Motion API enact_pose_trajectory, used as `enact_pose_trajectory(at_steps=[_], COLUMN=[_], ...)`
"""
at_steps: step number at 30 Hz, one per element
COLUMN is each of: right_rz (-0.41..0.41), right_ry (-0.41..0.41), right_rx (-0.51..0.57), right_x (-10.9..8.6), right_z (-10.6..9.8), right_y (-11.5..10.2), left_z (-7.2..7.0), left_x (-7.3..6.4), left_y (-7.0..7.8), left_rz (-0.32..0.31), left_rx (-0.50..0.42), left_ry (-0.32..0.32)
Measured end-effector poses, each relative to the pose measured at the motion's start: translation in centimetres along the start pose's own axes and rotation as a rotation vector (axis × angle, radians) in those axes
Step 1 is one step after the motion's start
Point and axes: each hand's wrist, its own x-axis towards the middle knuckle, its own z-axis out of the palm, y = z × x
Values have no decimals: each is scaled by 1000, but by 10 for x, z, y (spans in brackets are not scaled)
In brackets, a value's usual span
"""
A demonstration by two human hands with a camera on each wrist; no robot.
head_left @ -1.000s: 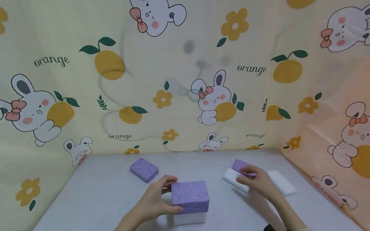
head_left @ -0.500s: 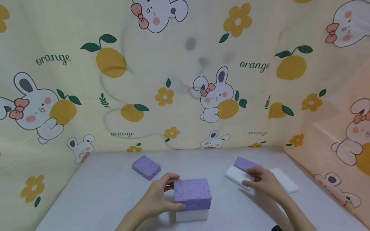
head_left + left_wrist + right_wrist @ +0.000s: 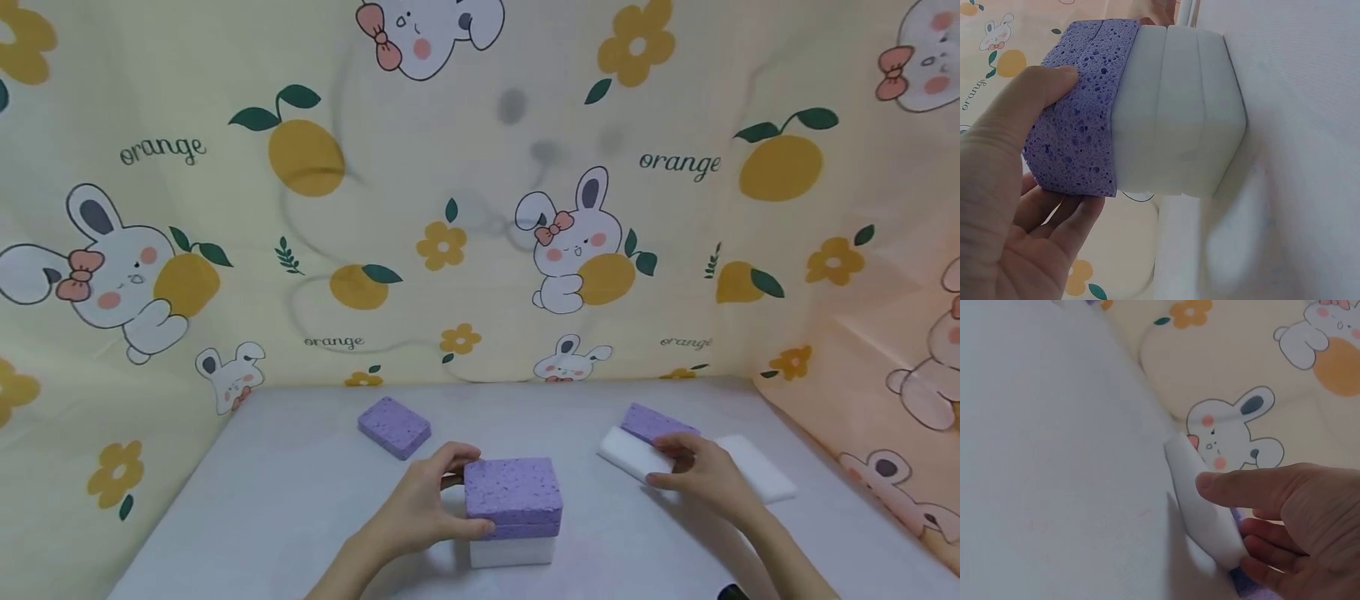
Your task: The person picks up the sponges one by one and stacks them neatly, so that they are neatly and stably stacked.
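Observation:
In the head view a stack stands front centre, with two purple sponges (image 3: 512, 490) on top of white sponge blocks (image 3: 513, 552). The left wrist view shows the white blocks (image 3: 1179, 112) in three layers. My left hand (image 3: 431, 508) grips the purple pair from the left, thumb on the near face, fingers behind. Over on the right, my right hand (image 3: 705, 475) pinches a flat white sponge (image 3: 630, 452), its thumb on the near edge and fingers at the far side. A purple sponge (image 3: 652, 421) lies just behind that one, partly covered by my fingers.
Another white sponge (image 3: 753, 468) lies to the right of my right hand. A single purple sponge (image 3: 394, 427) rests at the back left of the white table (image 3: 285, 500). Printed cloth walls (image 3: 480, 275) rise behind and at the sides.
My right hand has shifted slightly right along the white sponge, showing more of the purple one behind. My left hand keeps its grip on the stack. The head view has turned a little left.

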Motion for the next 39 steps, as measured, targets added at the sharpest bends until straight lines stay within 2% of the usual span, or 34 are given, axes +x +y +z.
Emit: enact_pose_trajectory(at_steps=[8, 21, 30, 39], right_rz=[-10, -23, -15, -17], right_ry=[-7, -51, -75, -76], right_rx=[15, -103, -121, -136], right_x=[-1, 3, 0, 4], right_z=[0, 1, 2, 1], right_y=[1, 3, -1, -1], left_z=[1, 1, 1, -1], left_x=[0, 1, -3, 2], left_y=[2, 3, 2, 2], left_rz=[-21, -22, -32, 1], left_rx=[-4, -8, -20, 7], left_ry=[-4, -5, -12, -11])
